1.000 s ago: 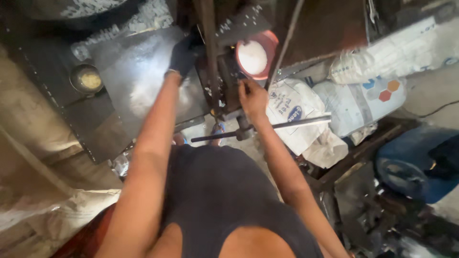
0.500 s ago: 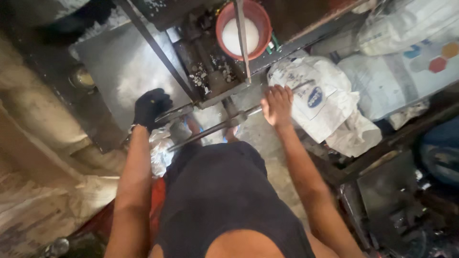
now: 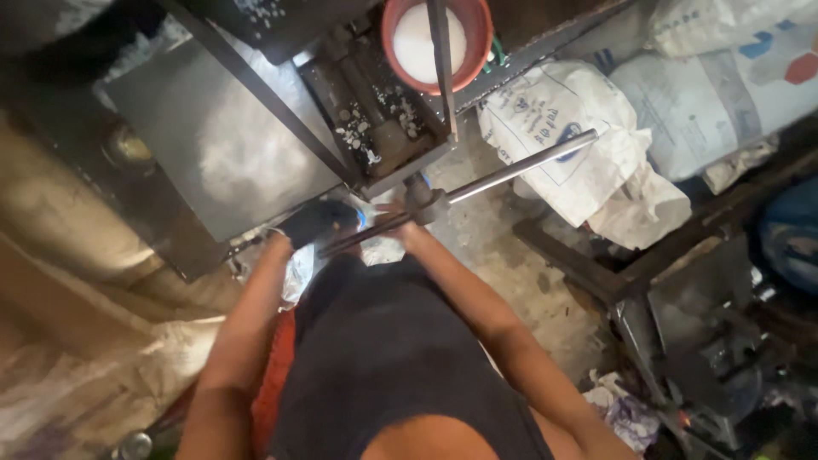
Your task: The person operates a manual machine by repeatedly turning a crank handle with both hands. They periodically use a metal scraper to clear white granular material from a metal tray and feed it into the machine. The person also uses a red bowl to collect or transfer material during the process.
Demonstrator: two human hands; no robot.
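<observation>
Head view: both hands grip the long steel lever bar [image 3: 477, 183] of a press, gloved left hand [image 3: 319, 223] near its end, bare right hand [image 3: 400, 223] beside the hub. Judged mid-turn; next calls for steady pull.

1. Hands: 2, one gloved in black, the left hand [image 3: 319, 223], and one bare, the right hand [image 3: 400, 223].
2. Long metal bar [image 3: 511, 170] with hub: 1.
3. Red bowl [image 3: 436, 43] holding white contents: 1.
4. White printed sacks: 2 counted, a near sack [image 3: 562, 128] and a far sack [image 3: 716, 85].
5. Flat grey metal plate [image 3: 221, 145]: 1.
6. Blue drum [image 3: 792, 238], partly seen: 1.
</observation>
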